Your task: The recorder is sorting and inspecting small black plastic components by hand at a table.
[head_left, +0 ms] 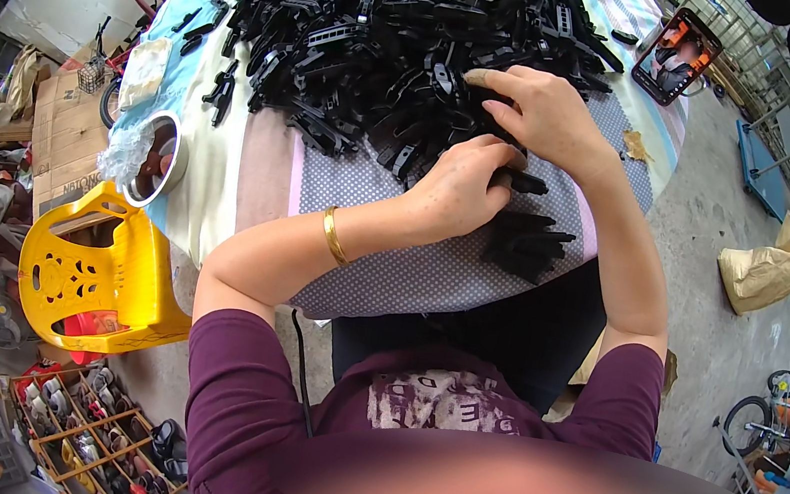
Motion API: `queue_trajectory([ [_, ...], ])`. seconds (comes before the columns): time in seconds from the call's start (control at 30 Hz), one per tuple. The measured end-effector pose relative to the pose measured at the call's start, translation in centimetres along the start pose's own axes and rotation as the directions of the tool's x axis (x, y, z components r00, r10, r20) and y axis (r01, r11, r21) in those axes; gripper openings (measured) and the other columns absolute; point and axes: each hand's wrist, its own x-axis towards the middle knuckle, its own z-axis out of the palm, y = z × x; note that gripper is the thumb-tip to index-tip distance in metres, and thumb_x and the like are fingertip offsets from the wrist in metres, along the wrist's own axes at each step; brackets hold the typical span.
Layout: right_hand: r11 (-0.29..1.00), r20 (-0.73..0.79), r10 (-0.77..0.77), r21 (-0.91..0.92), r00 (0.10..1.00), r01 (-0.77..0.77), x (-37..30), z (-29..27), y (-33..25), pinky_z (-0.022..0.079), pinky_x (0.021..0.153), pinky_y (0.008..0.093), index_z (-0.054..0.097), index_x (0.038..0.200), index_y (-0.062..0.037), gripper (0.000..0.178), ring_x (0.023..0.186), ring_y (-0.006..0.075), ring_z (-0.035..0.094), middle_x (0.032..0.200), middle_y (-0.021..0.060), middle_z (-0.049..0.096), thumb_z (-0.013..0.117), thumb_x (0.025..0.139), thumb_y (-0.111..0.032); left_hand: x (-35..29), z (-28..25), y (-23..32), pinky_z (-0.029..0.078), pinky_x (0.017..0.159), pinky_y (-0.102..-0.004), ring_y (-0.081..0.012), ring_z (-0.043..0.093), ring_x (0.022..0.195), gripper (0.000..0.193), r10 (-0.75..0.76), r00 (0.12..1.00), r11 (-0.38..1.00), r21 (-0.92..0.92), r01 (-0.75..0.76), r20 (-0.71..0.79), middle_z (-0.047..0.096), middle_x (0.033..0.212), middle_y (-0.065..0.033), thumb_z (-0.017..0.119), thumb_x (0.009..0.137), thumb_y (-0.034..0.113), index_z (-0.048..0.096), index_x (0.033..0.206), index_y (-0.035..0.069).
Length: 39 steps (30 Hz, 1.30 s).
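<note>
A large heap of narrow black plastic parts [372, 52], some with slotted ends, covers the far and middle table. My left hand [464, 184] is at the heap's near edge, fingers curled round a black plastic part [525, 182] whose end sticks out past the thumb. Just beyond it on the right, my right hand [543, 114] reaches over the heap, index finger and thumb apart, touching the parts; its other fingers are partly hidden. Closer to me, a small bunch of similar black parts [526, 247] lies side by side on the dotted cloth [391, 272].
A phone [677, 56] stands at the table's right edge. On the left are a white bowl [169, 177] with dark red contents, a clear plastic bag [125, 154] and a yellow plastic chair [88, 275]. A tan sack [765, 269] sits on the floor at right.
</note>
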Motion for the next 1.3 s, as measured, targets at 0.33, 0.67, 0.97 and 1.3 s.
queue_trajectory([
  [0.33,0.958,-0.28,0.152,0.278,0.948,-0.072,0.7,-3.7,0.7,0.049,0.065,0.0227,0.062,0.087,0.0019,0.019,0.071,0.0108,0.061,0.083,0.0063,0.066,0.072,0.073,-0.007,0.4,-0.9,1.1,0.052,0.068,-0.0274,-0.0163,0.064,0.075,0.028,-0.266,0.959,0.913,-0.292,0.284,0.102,0.065,0.088,-0.0126,0.05,0.082,-0.004,0.056,0.109,-0.006],
  [0.67,0.827,-0.221,0.41,0.499,0.885,-0.259,-1.9,-4.7,2.1,0.048,0.064,0.0224,0.065,0.087,-0.0019,0.016,0.073,0.0075,0.059,0.079,0.0023,0.065,0.071,0.08,-0.015,0.9,-0.9,0.6,0.054,0.067,-0.025,-0.0142,0.064,0.071,0.033,-0.342,0.936,0.795,-0.506,0.335,0.083,0.063,0.093,-0.0136,0.047,0.083,-0.004,0.051,0.115,-0.009],
  [0.97,0.576,-0.07,0.575,0.742,0.815,-0.342,-5.5,-2.9,-2.3,0.037,0.049,0.0171,0.06,0.082,-0.0026,0.018,0.055,0.0037,0.048,0.066,-0.0015,0.057,0.07,0.082,-0.018,1.0,-1.2,1.2,0.053,0.079,-0.0241,-0.013,0.063,0.085,0.029,-0.403,0.915,0.634,-0.723,0.274,-0.007,0.061,0.1,-0.011,0.047,0.09,0.001,0.049,0.117,-0.009],
  [1.3,0.588,-0.225,0.648,0.755,0.727,-0.291,-7.3,0.2,-3.4,0.041,0.056,0.0172,0.058,0.086,-0.0029,0.019,0.061,0.003,0.051,0.07,-0.0028,0.057,0.068,0.084,-0.019,0.7,-1.0,1.3,0.049,0.084,-0.0233,-0.011,0.059,0.094,0.037,-0.269,0.961,0.74,-0.652,0.166,-0.06,0.062,0.106,-0.0088,0.059,0.087,0.003,0.051,0.121,-0.005],
])
